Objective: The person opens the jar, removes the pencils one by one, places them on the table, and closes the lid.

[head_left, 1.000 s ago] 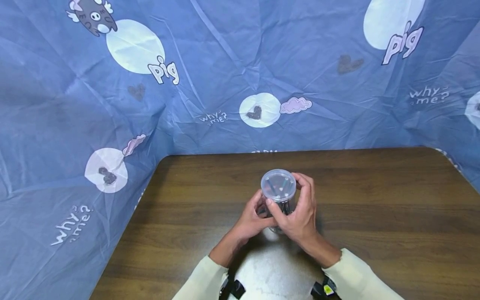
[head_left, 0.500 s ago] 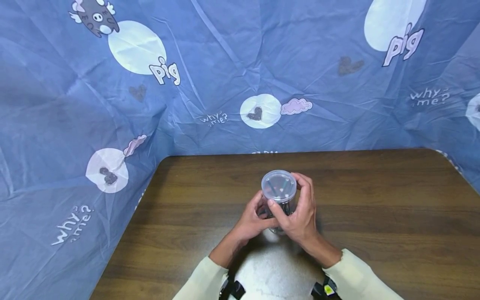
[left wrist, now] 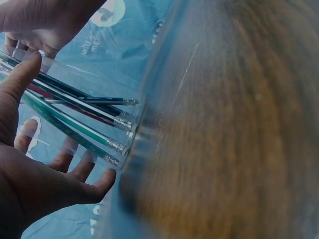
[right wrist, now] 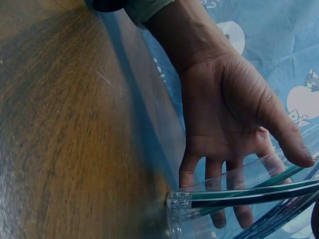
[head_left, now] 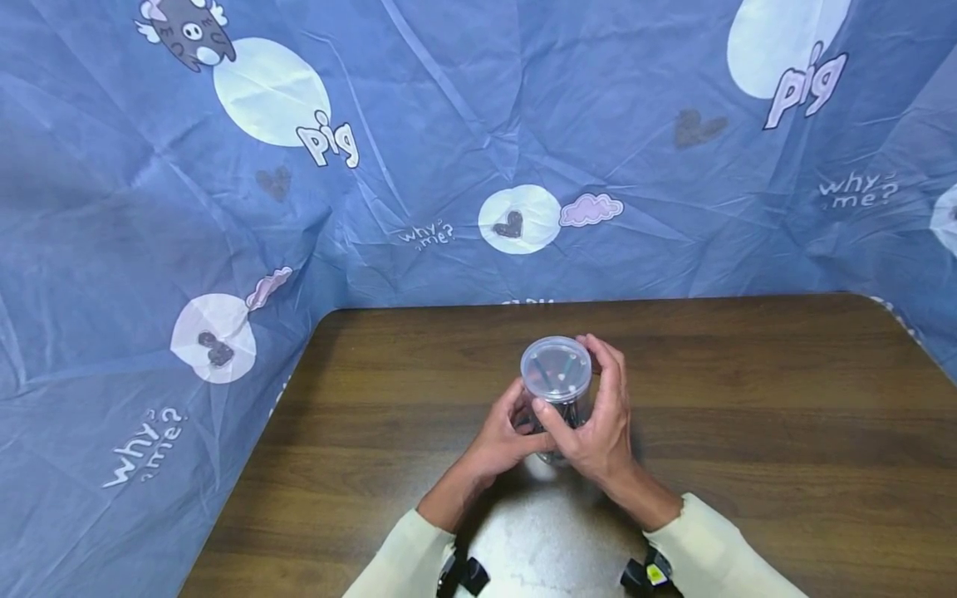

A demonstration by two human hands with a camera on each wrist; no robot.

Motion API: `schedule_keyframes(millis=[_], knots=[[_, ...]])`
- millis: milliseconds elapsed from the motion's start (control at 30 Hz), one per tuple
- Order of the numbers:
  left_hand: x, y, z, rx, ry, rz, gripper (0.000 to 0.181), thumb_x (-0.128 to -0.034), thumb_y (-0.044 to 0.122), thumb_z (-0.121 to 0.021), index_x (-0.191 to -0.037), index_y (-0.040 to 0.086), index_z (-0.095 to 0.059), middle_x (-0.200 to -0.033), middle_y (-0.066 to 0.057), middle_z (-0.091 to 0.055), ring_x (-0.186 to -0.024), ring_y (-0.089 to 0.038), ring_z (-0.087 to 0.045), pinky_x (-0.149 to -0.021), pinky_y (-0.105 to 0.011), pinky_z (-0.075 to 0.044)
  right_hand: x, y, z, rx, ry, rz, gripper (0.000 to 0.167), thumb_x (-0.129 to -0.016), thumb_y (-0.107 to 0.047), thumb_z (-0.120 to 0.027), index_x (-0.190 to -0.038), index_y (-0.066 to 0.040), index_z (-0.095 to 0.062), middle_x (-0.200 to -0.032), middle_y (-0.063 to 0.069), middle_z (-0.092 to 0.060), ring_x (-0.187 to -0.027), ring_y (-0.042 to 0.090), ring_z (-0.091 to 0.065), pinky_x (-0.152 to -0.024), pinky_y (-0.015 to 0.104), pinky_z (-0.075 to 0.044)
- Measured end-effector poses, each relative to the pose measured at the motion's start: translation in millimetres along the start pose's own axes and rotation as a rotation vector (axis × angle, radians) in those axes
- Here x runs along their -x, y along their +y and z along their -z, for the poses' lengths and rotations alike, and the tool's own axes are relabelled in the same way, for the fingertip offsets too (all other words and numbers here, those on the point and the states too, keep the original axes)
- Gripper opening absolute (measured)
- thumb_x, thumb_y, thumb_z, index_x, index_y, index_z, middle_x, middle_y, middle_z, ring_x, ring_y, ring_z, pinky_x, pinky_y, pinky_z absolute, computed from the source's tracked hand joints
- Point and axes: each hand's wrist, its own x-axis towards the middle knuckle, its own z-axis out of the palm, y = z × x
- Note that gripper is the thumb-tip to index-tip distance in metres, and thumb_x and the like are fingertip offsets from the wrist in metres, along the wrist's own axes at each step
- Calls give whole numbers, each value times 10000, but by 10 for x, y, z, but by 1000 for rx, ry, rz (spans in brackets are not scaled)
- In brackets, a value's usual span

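A clear plastic jar stands upright near the middle of the wooden table, topped by a translucent round lid. Several pencils, green, dark and red with metal ferrules, lean inside it; the ferrule ends are at the jar's bottom. My left hand grips the jar low on its left side, thumb across the near side. On the right, my right hand holds the jar higher up, its thumb just under the lid and its fingers round the far side. The right wrist view shows that palm facing the jar.
The brown wooden table extends to both sides of the jar. Behind it and at the left hangs a blue printed cloth. A bright reflection lies on the table between the forearms.
The fingertips of my right hand have shifted slightly upward at the lid's far right edge. The jar and my left hand hold their place.
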Motion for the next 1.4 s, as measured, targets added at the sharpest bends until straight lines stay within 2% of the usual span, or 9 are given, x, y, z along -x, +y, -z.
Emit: schedule_keyframes(millis=[167, 300, 400, 500, 767, 867, 1033, 1267, 1400], knots=[[1, -7, -4, 12, -3, -2, 843, -804, 43, -807, -1518, 138, -368, -1387, -155, -535, -1274, -252, -505, -1051, -490, -427, 39, 79, -29, 79, 74, 13, 832, -706, -339, -787, -1252, 193, -451, -1155, 353, -504, -1041, 443, -492, -972, 254, -367], [7, -17, 0, 18, 3, -14, 835, -793, -22, -765, -1514, 95, -361, -1397, -177, -516, -1273, -288, -507, -1041, -464, -445, 123, 183, -57, 183, 111, 4, 908, -720, -492, -804, -1292, 120, -453, -1208, 292, -495, -1097, 384, -488, -949, 368, -375], [16, -23, 1, 21, 7, -12, 844, -778, -53, -741, -1516, 95, -357, -1428, -163, -491, -1290, -290, -497, -1042, -442, -449, 158, 191, -71, 221, 117, -1, 917, -711, -498, -813, -1307, 96, -448, -1238, 280, -479, -1121, 373, -477, -927, 432, -373], [20, -31, -1, 26, 5, -15, 826, -779, -58, -734, -1505, 83, -367, -1414, -177, -504, -1282, -291, -504, -1039, -444, -450, 162, 177, -82, 229, 122, -5, 887, -703, -452, -819, -1300, 93, -453, -1244, 272, -483, -1130, 367, -479, -939, 426, -376], [18, -42, -24, 37, 3, -22, 831, -760, -93, -734, -1493, 39, -365, -1361, -207, -532, -1201, -230, -548, -999, -411, -487, 125, 163, -93, 175, 125, 31, 813, -695, -365, -803, -1277, 108, -487, -1194, 275, -533, -1098, 381, -509, -957, 364, -388], [17, -38, -25, 27, 4, -11, 836, -762, -84, -739, -1496, 50, -362, -1347, -213, -543, -1193, -230, -549, -999, -434, -483, 80, 118, -90, 146, 122, 61, 800, -687, -319, -798, -1250, 155, -484, -1152, 315, -537, -1057, 420, -514, -950, 331, -395], [13, -18, -16, -6, 15, 15, 821, -799, -11, -773, -1506, 115, -375, -1368, -162, -549, -1253, -249, -519, -1038, -488, -441, -57, -72, -52, 54, 96, 84, 739, -665, -177, -757, -1191, 244, -454, -1088, 395, -526, -965, 510, -502, -960, 252, -379], [19, -3, -6, -26, 15, 36, 800, -807, 66, -795, -1494, 142, -394, -1348, -140, -559, -1255, -244, -509, -1058, -516, -409, -116, -145, -4, -43, 45, 69, 695, -676, -118, -691, -1199, 257, -430, -1121, 399, -541, -984, 503, -522, -937, 332, -409], [23, -5, -1, -33, 10, 33, 812, -805, 90, -804, -1499, 160, -388, -1362, -132, -554, -1276, -252, -496, -1061, -542, -397, -111, -115, 13, -94, 12, 55, 702, -685, -96, -667, -1205, 287, -395, -1132, 432, -516, -1020, 530, -520, -1004, 353, -412]])
